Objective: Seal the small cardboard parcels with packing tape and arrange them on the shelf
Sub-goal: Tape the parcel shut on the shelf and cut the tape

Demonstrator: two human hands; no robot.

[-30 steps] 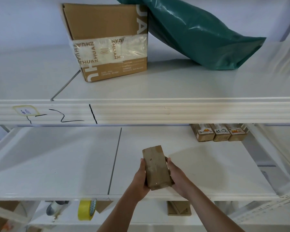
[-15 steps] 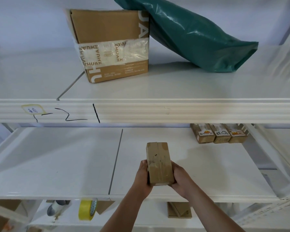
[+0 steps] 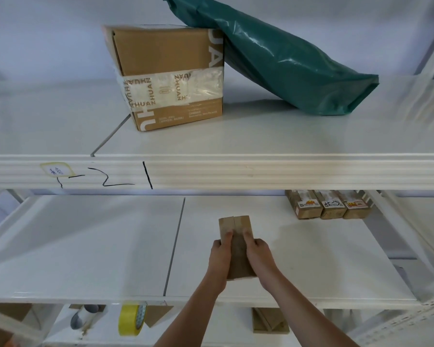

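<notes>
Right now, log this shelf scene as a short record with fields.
held item: small cardboard parcel, lengthwise over the middle shelf
left hand: grips the parcel's left side
right hand: grips its right side
already shelved: three small parcels in a row at the back right of the middle shelf
top shelf: large taped box with a green plastic bag leaning on it
lower level: yellow tape roll
</notes>
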